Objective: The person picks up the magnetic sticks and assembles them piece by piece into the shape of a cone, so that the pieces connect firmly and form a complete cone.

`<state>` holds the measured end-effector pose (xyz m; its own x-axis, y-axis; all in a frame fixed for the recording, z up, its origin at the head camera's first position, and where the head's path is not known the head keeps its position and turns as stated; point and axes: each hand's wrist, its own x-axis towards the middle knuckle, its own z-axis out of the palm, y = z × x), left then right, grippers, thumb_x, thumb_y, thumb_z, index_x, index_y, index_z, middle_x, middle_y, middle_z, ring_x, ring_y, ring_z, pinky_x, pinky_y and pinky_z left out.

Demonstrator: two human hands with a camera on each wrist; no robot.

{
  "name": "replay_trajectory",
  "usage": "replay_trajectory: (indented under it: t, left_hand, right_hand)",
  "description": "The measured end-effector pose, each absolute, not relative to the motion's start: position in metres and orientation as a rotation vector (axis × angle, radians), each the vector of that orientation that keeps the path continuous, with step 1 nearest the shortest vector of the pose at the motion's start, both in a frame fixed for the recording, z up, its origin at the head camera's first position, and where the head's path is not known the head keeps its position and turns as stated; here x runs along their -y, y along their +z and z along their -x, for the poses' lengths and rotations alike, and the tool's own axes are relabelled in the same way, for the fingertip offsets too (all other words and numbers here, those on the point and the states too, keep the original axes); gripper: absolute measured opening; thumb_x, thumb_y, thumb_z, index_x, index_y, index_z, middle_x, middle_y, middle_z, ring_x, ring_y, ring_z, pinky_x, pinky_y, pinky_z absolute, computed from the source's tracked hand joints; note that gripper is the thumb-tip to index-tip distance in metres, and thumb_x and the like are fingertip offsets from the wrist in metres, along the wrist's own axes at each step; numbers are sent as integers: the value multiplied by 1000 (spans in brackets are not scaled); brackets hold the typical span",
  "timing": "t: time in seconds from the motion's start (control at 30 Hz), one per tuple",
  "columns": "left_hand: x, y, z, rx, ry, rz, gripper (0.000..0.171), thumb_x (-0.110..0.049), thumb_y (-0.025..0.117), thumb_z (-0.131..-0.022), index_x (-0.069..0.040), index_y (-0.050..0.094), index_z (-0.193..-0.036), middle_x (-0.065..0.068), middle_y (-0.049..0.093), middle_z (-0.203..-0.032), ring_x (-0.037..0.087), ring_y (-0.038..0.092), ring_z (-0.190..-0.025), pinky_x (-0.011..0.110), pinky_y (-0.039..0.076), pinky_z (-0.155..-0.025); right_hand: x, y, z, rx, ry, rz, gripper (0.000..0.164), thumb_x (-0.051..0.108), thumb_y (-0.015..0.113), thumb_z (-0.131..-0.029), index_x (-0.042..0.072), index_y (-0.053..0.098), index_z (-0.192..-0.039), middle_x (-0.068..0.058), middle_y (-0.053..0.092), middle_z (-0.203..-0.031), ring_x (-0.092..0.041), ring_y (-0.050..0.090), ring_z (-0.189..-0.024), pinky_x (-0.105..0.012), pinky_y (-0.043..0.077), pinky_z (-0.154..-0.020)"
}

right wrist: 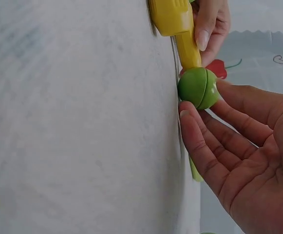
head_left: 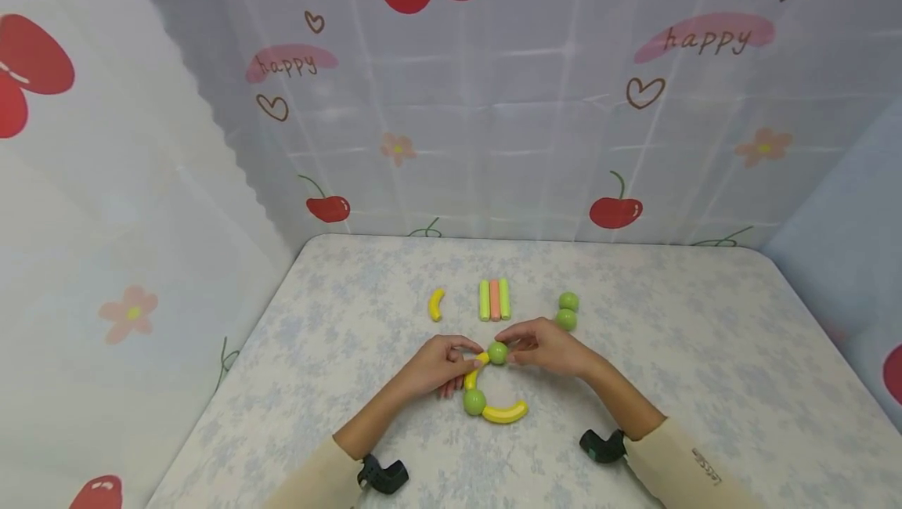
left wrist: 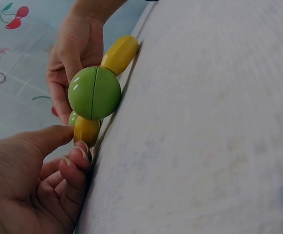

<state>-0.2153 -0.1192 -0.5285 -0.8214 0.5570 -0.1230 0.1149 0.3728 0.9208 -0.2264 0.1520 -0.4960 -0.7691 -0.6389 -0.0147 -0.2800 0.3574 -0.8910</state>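
Note:
A chain of toy pieces lies on the table in a C-like curve. My left hand [head_left: 431,366] pinches its left curved yellow stick [head_left: 470,379] between thumb and fingertips, also visible as a yellow stick [left wrist: 86,131] in the left wrist view. At the top end, the thumb and fingers of my right hand [head_left: 550,348] hold a green ball [head_left: 497,352] against that stick; the right wrist view shows the green ball [right wrist: 198,87] with a seam round it. A second green ball [head_left: 474,402] joins the left stick to a lower curved yellow stick [head_left: 506,413].
Behind the hands lie a short curved yellow stick [head_left: 436,305], two light green sticks [head_left: 484,301] with a pink stick [head_left: 495,300] between them, and a pair of green balls [head_left: 567,319]. A cherry-printed curtain [head_left: 465,102] hangs behind the patterned table [head_left: 338,297].

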Motion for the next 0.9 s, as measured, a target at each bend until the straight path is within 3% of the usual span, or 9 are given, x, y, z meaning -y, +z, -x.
replay_trajectory:
  t: [0.2,0.4,0.53,0.67,0.83,0.9]
  left_hand:
    - [118,-527,213,-2227,1427,-581,26,-25,68,-100,-14,69,-123,5,64,-61,13,53,-41,25,43,-37]
    - [120,-527,211,-2219,1439,-553,25,-26,70,-99,-14,72,-121,6,64,-62,13,53,-42,25,43,-38]
    - [122,-529,213,-2205,1457,-538,25,-26,71,-98,-14,72,-120,6,64,-62,12,52,-42,24,43,-39]
    - [124,-530,213,-2190,1479,-542,25,-26,72,-98,-14,72,-120,6,64,-63,13,52,-42,24,43,-39]
    - [125,-531,213,-2178,1498,-545,26,-27,72,-97,-14,72,-120,6,65,-63,13,52,-42,24,44,-40]
    - [125,-531,212,-2177,1501,-549,26,-27,72,-98,-14,72,-120,6,65,-64,13,52,-42,23,44,-40]
  right_hand:
    - [-150,-484,231,-2348,-1288,863,31,6,69,-96,-3,68,-126,-15,71,-119,-26,69,-102,-27,57,-81]
    - [-140,-458,252,-2502,-1168,979,25,7,70,-96,-1,72,-120,-11,74,-109,-21,69,-96,-33,57,-83]
    - [-128,-448,271,-2513,-1122,1060,22,9,71,-96,1,73,-117,-8,74,-105,-22,70,-92,-31,58,-75]
    - [-112,-444,286,-2514,-1044,1099,24,10,70,-97,2,72,-120,-12,73,-109,-25,72,-83,-29,57,-71]
    - [-89,-444,298,-2640,-789,1119,29,13,71,-97,4,70,-125,-12,71,-118,-29,70,-97,-37,56,-83]
    - [-81,-445,301,-2688,-687,1128,31,13,71,-97,5,69,-127,-10,69,-125,-28,65,-110,-41,55,-89]
